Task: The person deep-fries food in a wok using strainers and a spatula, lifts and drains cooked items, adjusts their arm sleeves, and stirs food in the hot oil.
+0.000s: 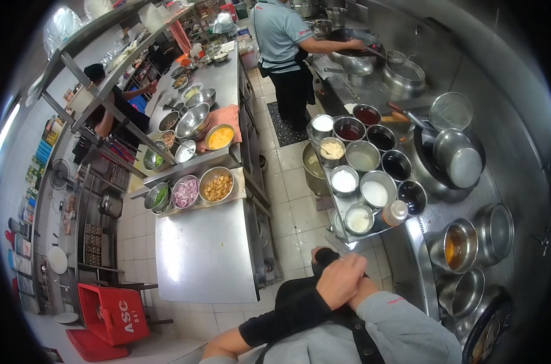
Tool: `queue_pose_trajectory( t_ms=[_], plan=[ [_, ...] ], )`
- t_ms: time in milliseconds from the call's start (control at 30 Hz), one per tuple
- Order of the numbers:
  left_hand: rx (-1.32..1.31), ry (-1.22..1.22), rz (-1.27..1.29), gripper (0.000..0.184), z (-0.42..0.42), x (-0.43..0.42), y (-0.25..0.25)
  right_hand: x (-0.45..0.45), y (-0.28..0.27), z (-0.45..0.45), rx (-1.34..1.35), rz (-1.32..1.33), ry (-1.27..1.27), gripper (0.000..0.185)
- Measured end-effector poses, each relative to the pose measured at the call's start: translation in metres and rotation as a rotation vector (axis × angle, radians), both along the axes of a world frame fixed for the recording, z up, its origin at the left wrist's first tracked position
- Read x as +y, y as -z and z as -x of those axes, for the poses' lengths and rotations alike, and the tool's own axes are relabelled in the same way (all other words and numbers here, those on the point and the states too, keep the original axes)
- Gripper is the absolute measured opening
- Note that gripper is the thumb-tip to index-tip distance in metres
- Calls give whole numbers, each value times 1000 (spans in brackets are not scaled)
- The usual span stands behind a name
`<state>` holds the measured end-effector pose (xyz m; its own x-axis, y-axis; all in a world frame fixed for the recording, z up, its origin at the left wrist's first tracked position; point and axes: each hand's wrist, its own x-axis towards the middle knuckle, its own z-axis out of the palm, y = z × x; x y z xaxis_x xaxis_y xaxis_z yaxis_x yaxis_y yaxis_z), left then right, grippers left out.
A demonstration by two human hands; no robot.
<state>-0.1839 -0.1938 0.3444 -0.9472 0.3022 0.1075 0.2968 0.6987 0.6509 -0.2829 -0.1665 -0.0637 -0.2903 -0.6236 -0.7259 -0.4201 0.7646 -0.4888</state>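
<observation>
Gripping the right arm (365,291) is the left hand (341,281); a bottle (395,213) stands at the bench's (370,235) near corner; the right hand (315,254) is too hidden to tell

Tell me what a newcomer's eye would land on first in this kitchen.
Probably the bright red container lettered ASC at lower left, and the crowd of round pots right of centre, with dark, red and white contents. The yellow liquid in a bowl on the upper left also stands out. Nearest the camera, at bottom centre, the wearer's left hand lies across the right forearm.
</observation>
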Motion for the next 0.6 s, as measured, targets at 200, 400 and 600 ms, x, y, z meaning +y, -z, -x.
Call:
queue_pose_trajectory(
  t_ms=[200,400,600],
  plan=[
    [-508,-131,-50,110,9,-7,42,-38,7,25,-10,30,-162,31],
    [-227,-155,-430,82,36,-68,34,-15,33,14,-60,52,-243,32],
    [175,-556,-73,8,-38,-174,150,97,72,8,8,101,-140,33]
  ],
)
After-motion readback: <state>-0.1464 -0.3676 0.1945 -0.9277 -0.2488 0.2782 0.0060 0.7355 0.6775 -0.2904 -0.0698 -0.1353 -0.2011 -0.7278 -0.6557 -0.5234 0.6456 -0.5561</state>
